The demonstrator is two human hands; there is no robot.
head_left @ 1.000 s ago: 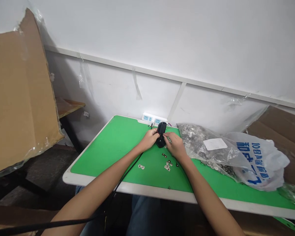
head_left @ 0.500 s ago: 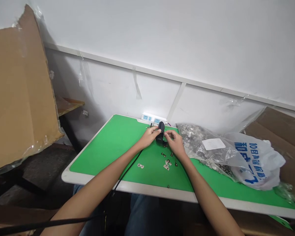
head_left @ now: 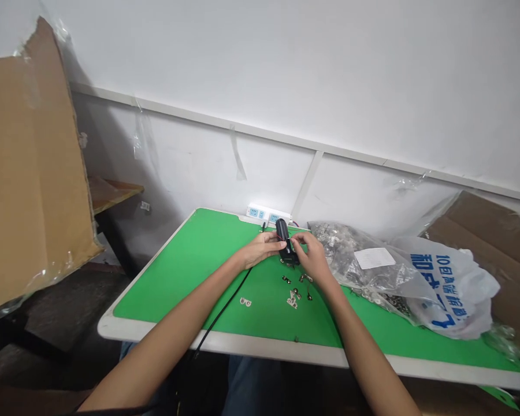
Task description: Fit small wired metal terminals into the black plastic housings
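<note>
A black, rounded, elongated device (head_left: 281, 229) stands tilted on the green tabletop near its back edge; its exact kind is not plain. From the left, my left hand (head_left: 266, 248) grips it with thumb and fingers. My right hand (head_left: 309, 251) is on its other side, thumb and fingertips pinched close against it. Whatever sits in that pinch is too small to make out. In front of both hands lie small white pieces (head_left: 292, 299), another white piece (head_left: 245, 301) further left, and several small dark metal parts (head_left: 286, 279).
A white power strip (head_left: 260, 214) sits behind the device against the wall. On the right, a clear plastic bag of metal parts (head_left: 335, 242) and a white bag with blue print (head_left: 455, 294) rest on the green table (head_left: 169, 271). A black cable (head_left: 225, 306) crosses the front edge. Cardboard (head_left: 30, 173) stands left.
The black device has tipped, its lower end now further right and toward me. My left fingers have stretched out more along its side; the right hand stays beside it. The view has shifted slightly.
</note>
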